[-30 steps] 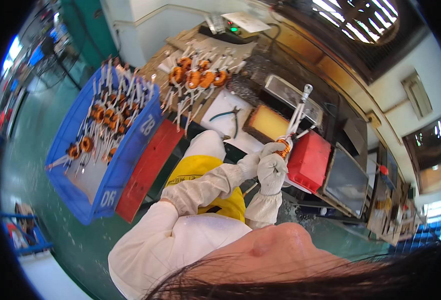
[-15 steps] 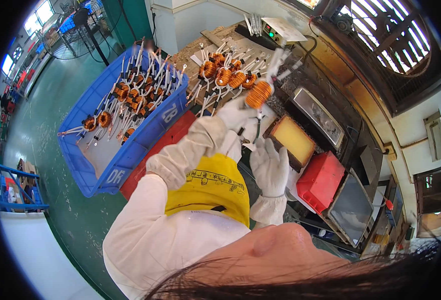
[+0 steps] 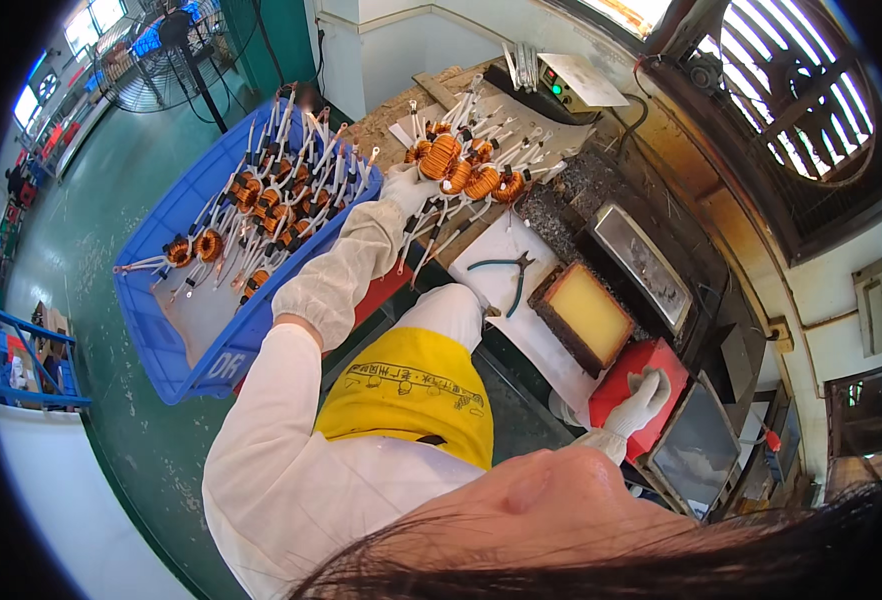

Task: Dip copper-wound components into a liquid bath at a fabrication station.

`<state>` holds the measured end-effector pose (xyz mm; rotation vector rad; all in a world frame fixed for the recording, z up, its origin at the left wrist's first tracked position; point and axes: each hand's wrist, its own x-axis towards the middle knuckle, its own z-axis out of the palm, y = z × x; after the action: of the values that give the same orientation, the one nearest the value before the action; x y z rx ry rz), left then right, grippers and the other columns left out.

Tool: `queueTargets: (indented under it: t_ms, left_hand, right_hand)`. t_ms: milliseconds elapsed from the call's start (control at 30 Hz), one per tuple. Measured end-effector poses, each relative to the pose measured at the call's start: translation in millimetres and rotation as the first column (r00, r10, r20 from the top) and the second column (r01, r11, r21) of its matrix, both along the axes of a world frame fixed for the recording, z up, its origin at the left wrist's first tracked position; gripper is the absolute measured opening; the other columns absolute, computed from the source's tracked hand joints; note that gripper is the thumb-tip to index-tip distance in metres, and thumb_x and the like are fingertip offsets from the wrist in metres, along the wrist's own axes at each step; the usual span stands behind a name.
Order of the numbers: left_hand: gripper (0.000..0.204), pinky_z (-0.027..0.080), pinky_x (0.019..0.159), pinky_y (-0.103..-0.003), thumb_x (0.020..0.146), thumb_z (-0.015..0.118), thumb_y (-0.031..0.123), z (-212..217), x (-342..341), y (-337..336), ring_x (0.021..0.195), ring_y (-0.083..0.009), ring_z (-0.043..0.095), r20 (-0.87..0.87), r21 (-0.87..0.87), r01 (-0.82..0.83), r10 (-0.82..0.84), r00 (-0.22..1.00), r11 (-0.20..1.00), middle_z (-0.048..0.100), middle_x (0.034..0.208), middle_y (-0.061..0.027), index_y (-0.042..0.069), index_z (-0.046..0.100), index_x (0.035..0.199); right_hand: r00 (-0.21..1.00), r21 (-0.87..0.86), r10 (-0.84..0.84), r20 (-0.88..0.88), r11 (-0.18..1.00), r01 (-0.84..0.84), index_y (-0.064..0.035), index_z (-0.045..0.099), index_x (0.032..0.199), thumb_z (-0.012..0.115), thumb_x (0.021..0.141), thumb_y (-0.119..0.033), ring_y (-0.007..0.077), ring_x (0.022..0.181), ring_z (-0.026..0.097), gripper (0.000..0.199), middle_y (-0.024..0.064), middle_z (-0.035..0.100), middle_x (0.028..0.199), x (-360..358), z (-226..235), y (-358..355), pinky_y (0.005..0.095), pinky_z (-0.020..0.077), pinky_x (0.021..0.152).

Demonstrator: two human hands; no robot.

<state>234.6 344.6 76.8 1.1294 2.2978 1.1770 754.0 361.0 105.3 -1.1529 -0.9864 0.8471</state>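
My left hand (image 3: 406, 190), in a white glove, is closed on a copper-wound ring coil (image 3: 441, 157) at the top of a pile on the bench. White-sleeved leads with terminal lugs stick out from the pile's coils (image 3: 481, 181). Part of my grip is hidden behind the coil. On the right, my gloved right hand (image 3: 641, 402) is over a red plastic bin (image 3: 611, 392), its fingers curled together; whether anything is in them is hidden. Between my hands, green-handled cutting pliers (image 3: 518, 280) lie spread on white paper (image 3: 491, 243).
A blue crate (image 3: 229, 362) full of similar coils stands on the left. A dark crusted box with a yellow surface (image 3: 589, 315) and a rectangular metal tray (image 3: 641, 265) sit right of the paper. Behind are a control box (image 3: 571, 85) and a slatted fan opening (image 3: 796, 90).
My left hand has carried the coil from above the paper leftward to the pile. My right hand has moved right to the red bin, its fingers curling. The pliers are now uncovered.
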Motion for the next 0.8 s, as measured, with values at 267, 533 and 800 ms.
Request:
queueTargets:
  t_ms: [267, 533, 800]
  left_hand:
    - [0.055, 0.028, 0.111, -0.044, 0.071, 0.066, 0.049, -44, -45, 71, 0.129, -0.0386, 0.037, -0.080, 0.013, -0.132, 0.133, 0.988, 0.991, 0.044, 0.139, -0.0187, 0.019, 0.069, 0.118]
    - [0.051, 0.031, 0.106, -0.049, 0.077, 0.066, 0.041, -80, -34, 84, 0.125, -0.0424, 0.038, -0.446, 0.114, -0.214, 0.242, 0.862, 0.970, 0.040, 0.140, -0.0225, 0.006, 0.062, 0.114]
    - [0.058, 0.030, 0.105, -0.050, 0.079, 0.069, 0.037, -79, -23, 61, 0.126, -0.0403, 0.038, -0.485, 0.250, -0.222, 0.321, 0.814, 0.942, 0.035, 0.140, -0.0206, 0.009, 0.051, 0.126]
  right_hand:
    - [0.996, -0.013, -0.022, 0.085, 1.000, 0.023, -0.0019, 0.057, 0.109, 0.052, 0.098, -0.015, 0.0125, 0.070, 0.058, 0.018, 0.0083, 0.062, 0.096, 7, -15, 7, 0.0260, 0.0504, 0.069]
    - [0.993, -0.028, -0.074, 0.096, 0.997, 0.077, -0.0032, 0.057, 0.107, 0.052, 0.098, -0.015, 0.0120, 0.069, 0.057, 0.016, 0.0073, 0.062, 0.095, 7, -15, 6, 0.0252, 0.0511, 0.066]
    - [0.992, -0.006, -0.066, 0.110, 0.998, 0.068, -0.0035, 0.057, 0.107, 0.052, 0.098, -0.016, 0.0121, 0.070, 0.057, 0.016, 0.0077, 0.062, 0.096, 4, -16, 9, 0.0256, 0.0517, 0.066]
